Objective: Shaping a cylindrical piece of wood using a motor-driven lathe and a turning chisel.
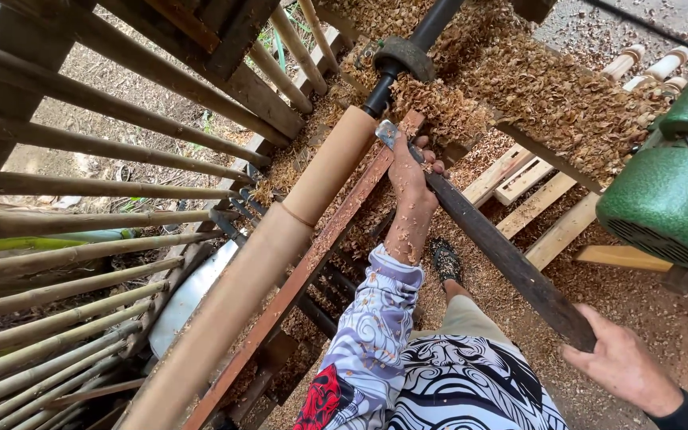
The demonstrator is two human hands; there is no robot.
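- Head view: your left hand (410,179) sits at about 12 o'clock from your chest, fingers curled shut round the front end of the long turning chisel (491,239), just behind its metal tip. Held that close to the edge, the hand can steady the blade where it works.
- Your right hand (621,362), at about 4 o'clock, is wrapped closed round the chisel's dark handle end. With the two hands well apart, the long tool gives you leverage.
- The chisel runs on a diagonal from 4 o'clock up to 12 o'clock; its tip lies against the far end of the round wooden workpiece (280,247), on or just above the rusty tool rest rail (312,259) that runs alongside. Whether the edge is actually biting the wood, you cannot tell from here.
- The workpiece spans from 7 o'clock to 12 o'clock, held at its far end by a dark spindle (384,84).
- Wood shavings (519,72) lie heaped at 1 o'clock, beyond the tip.
- A green motor (674,199) sits at 3 o'clock, and bamboo poles (65,263) are stacked at 9 o'clock, apart from the lathe.
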